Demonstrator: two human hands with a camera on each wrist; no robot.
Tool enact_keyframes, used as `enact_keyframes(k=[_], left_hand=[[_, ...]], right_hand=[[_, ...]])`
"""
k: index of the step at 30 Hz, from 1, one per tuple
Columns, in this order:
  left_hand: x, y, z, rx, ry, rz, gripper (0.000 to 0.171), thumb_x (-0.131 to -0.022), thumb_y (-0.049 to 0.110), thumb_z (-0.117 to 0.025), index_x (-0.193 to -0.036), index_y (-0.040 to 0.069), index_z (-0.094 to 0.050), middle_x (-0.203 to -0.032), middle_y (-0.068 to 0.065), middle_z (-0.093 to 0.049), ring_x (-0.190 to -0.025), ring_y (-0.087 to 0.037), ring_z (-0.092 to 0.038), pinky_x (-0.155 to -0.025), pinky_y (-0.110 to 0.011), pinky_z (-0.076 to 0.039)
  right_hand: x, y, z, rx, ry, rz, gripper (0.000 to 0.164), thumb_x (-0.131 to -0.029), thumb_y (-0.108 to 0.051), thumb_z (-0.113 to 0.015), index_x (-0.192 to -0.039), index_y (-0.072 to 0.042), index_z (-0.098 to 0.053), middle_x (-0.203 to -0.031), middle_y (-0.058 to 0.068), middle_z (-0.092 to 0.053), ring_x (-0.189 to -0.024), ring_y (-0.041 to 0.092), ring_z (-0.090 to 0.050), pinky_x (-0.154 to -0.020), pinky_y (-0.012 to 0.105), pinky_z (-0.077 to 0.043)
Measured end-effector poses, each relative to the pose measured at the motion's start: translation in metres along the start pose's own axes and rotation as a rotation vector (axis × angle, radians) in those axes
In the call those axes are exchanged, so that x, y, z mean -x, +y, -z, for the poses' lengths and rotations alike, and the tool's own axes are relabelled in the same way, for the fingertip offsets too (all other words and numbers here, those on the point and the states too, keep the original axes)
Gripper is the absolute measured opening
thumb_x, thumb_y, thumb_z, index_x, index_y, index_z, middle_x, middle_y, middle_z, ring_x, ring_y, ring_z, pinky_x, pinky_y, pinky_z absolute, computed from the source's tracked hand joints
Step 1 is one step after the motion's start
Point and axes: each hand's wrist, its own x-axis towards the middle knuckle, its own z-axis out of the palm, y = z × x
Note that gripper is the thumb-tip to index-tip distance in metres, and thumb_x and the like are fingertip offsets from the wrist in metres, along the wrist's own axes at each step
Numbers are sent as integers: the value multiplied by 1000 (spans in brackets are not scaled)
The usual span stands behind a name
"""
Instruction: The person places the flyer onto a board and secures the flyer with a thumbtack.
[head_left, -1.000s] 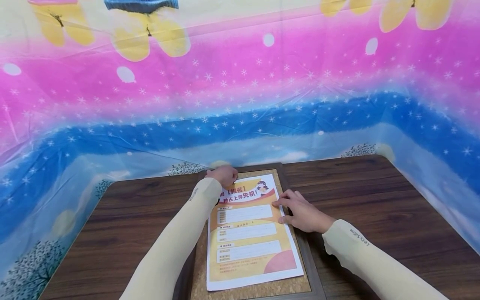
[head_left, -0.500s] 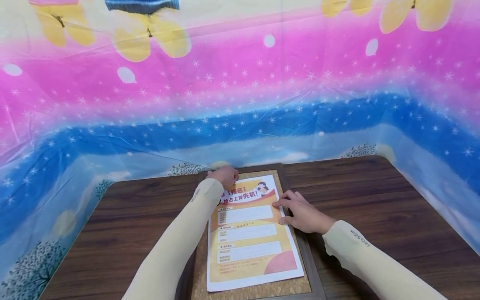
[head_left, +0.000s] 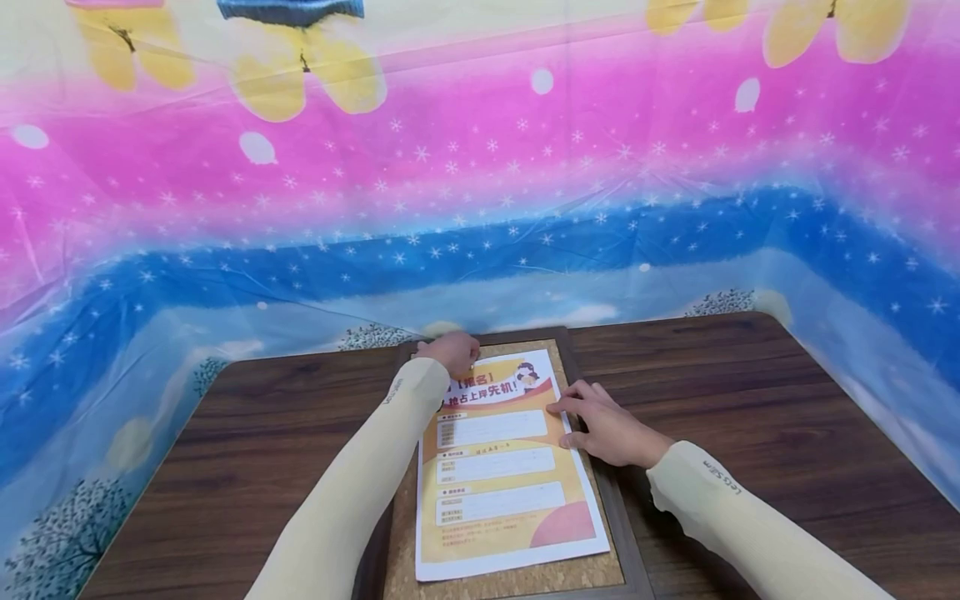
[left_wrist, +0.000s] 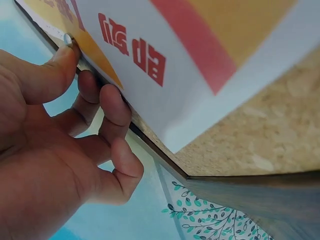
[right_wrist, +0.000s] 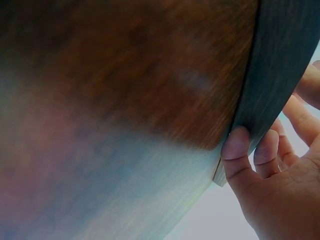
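Note:
A yellow, white and red printed poster [head_left: 502, 475] lies on a cork board [head_left: 555, 573] with a dark wooden frame [head_left: 630, 533]. At the poster's top edge my left hand [head_left: 452, 353] has its fingers curled. In the left wrist view, a small shiny thumbtack [left_wrist: 68, 38] is held at the thumb tip, right by the paper; the index finger is mostly hidden. The poster's near corner [left_wrist: 172, 135] stands slightly off the cork there. My right hand [head_left: 611, 427] rests with spread, relaxed fingers on the poster's right edge, its wrist over the frame.
The board sits on a dark brown wooden table [head_left: 735, 392] with rounded far corners. Behind it hangs a pink and blue printed cloth [head_left: 480, 192], reaching down to the table's far edge and around both sides.
The head view has shifted very slightly. Both hands keep their places at the poster's top and right edges, and the poster stays where it was.

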Motion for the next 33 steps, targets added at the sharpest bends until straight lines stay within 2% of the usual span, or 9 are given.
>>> enact_keyframes(k=[2, 5, 9, 18, 29, 33], left_hand=[[1, -1, 0, 24, 5, 2, 22, -92, 18, -38, -81, 16, -57, -68, 0, -49, -81, -17, -51, -86, -63, -17], [2, -1, 0, 55, 2, -3, 23, -92, 19, -38, -76, 14, -53, -64, 0, -44, -70, -15, -47, -87, -62, -17], [4, -1, 0, 68, 3, -16, 25, -93, 20, -36, -73, 12, -47, -61, -2, -38, -59, -15, -38, -85, -56, -24], [12, 4, 3, 108, 29, 16, 21, -92, 18, -37, -76, 11, -49, -64, -4, -42, -61, -16, -41, -83, -54, -25], [3, -1, -2, 105, 34, 36, 20, -91, 19, -40, -73, 13, -47, -64, -3, -41, -65, -17, -45, -84, -56, -24], [-2, -4, -4, 114, 31, 31, 20, -91, 17, -39, -73, 13, -47, -64, -3, -41, -64, -17, -44, -77, -51, -26]], right_hand=[[0, 0, 0, 0, 1, 2, 42, -80, -25, -61, -120, -21, -50, -117, -4, -36, -103, 12, -31, -76, 32, -36], [0, -1, -1, 2, 1, 1, 42, -80, -25, -61, -120, -21, -50, -117, -4, -36, -103, 12, -31, -76, 32, -36], [1, -1, -1, -3, -1, -2, 42, -80, -25, -61, -120, -20, -50, -117, -3, -36, -103, 13, -32, -76, 32, -36], [0, -1, 0, -1, 3, 5, 42, -80, -25, -61, -120, -20, -51, -116, -4, -36, -99, 11, -32, -74, 31, -36], [-1, 1, 1, -19, -1, 20, 41, -79, -26, -62, -118, -21, -53, -114, -6, -37, -99, 10, -32, -76, 31, -35], [-1, 2, 1, -22, -2, 28, 41, -79, -27, -62, -118, -20, -54, -115, -6, -37, -100, 10, -33, -77, 32, -35]])
